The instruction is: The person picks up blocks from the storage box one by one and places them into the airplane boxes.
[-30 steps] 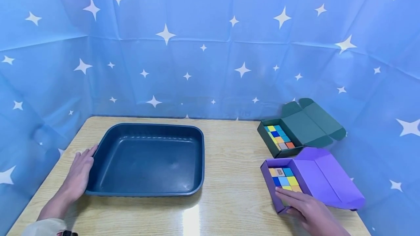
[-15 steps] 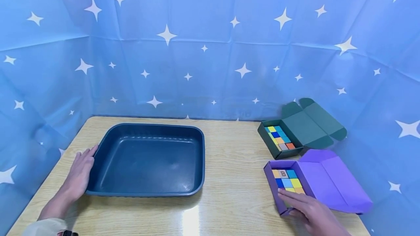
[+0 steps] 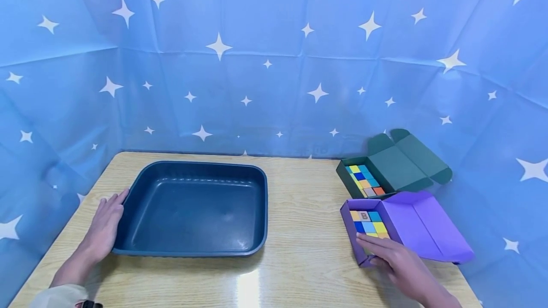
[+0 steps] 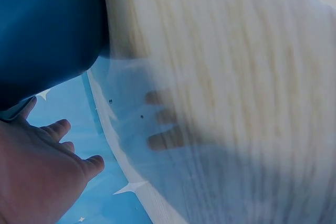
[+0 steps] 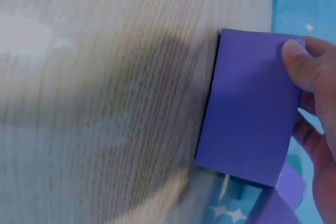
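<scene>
On the right side of the table lies a purple cardboard box [image 3: 432, 229] with its lid folded back, filled with coloured wooden blocks [image 3: 369, 227], one marked B. My right hand [image 3: 398, 263] grips its near end, fingertips over the nearest blocks. The right wrist view shows the thumb [image 5: 298, 61] on the outside of the box wall [image 5: 249, 103]. At the left stands a dark blue plastic tray [image 3: 192, 213] with nothing in it. My left hand [image 3: 100, 229] rests against its left side, fingers extended; the left wrist view shows the tray's outer wall [image 4: 47, 30] beside it.
A dark green box [image 3: 398, 160], also with its lid back and holding coloured blocks, lies just behind the purple one near the table's back right corner. Blue star-patterned cloth [image 3: 274, 89] hangs around the back and sides. Bare wooden tabletop [image 3: 304, 222] lies between tray and boxes.
The purple box first shifted slightly right and nearer, then went left and away from me with my right hand on it, closer to the green box. Left hand and tray stayed put.
</scene>
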`<state>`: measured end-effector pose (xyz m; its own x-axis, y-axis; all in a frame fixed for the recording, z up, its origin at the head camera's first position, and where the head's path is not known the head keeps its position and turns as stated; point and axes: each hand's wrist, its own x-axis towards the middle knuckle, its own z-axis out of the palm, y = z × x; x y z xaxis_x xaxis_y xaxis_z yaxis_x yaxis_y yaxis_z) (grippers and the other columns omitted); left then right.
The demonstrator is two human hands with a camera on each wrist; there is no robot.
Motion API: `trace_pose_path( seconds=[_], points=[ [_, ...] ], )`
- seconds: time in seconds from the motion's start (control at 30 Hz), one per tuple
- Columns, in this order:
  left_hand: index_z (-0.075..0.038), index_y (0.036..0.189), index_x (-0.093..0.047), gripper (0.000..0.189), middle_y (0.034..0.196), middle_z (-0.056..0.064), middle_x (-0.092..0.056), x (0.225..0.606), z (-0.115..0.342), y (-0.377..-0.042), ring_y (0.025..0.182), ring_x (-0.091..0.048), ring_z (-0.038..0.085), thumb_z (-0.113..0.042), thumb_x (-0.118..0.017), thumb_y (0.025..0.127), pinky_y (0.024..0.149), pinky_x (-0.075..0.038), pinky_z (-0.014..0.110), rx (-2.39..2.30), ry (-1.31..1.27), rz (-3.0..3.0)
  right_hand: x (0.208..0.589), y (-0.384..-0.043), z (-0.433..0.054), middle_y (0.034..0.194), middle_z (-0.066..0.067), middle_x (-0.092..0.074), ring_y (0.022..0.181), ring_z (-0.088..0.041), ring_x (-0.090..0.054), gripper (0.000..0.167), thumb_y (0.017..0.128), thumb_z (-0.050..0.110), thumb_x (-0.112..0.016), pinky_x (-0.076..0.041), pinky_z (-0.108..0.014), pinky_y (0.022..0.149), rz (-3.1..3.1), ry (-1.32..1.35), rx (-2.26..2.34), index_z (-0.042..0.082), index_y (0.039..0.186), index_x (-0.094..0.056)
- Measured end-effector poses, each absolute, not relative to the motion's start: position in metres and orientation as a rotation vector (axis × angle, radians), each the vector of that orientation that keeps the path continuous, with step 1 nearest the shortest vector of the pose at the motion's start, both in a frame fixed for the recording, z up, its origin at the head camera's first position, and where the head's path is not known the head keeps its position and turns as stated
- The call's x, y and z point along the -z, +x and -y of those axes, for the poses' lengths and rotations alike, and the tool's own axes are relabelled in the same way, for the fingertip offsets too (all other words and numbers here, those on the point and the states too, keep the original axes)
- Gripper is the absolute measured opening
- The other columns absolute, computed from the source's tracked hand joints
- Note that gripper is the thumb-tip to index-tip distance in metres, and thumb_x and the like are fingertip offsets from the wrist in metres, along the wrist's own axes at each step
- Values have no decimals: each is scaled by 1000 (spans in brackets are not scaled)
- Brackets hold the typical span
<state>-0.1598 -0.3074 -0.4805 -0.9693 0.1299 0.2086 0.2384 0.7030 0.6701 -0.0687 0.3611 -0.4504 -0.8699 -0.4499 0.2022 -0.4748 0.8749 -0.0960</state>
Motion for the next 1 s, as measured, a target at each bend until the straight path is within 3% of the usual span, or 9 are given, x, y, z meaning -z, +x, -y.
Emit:
trace_pose_path(
  seconds=[0.3, 0.37, 0.53, 0.6, 1.0],
  points=[
    [3, 154, -17, 53, 151, 42, -19, 482, 308, -159, 145, 0, 56, -24, -12, 108, 120, 14, 55, 1130, -286, 2775, 453, -77, -357, 129, 11, -66, 109, -11, -67, 64, 74, 9, -82, -60, -29, 78, 2798, 778, -235, 29, 131, -63],
    [2, 154, -17, 53, 151, 42, -19, 482, 308, -159, 145, 1, 55, -24, -12, 108, 120, 14, 56, 1132, -282, 2777, 453, -78, -355, 129, 11, -66, 108, -11, -67, 65, 73, 7, -82, -58, -23, 80, 2776, 794, -249, 28, 131, -63],
    [1, 154, -17, 53, 151, 42, -19, 481, 308, -159, 146, 1, 55, -24, -12, 108, 120, 14, 55, 1130, -284, 2773, 451, -79, -355, 128, 10, -66, 108, -12, -67, 66, 73, 5, -82, -58, -24, 80, 2792, 779, -269, 28, 131, -63],
    [1, 154, -17, 53, 151, 42, -19, 481, 308, -159, 146, 1, 55, -24, -12, 108, 120, 14, 55, 1130, -287, 2772, 450, -77, -356, 128, 9, -67, 108, -14, -67, 65, 73, 4, -81, -60, -32, 78, 2816, 770, -263, 27, 132, -63],
    [-1, 155, -14, 54, 153, 41, -14, 481, 308, -158, 146, 8, 53, -26, -11, 108, 119, 15, 59, 1151, -254, 2806, 452, -71, -376, 127, 9, -67, 106, -10, -66, 65, 72, 4, -82, -59, -26, 74, 2835, 685, -223, 28, 130, -64]
  ],
)
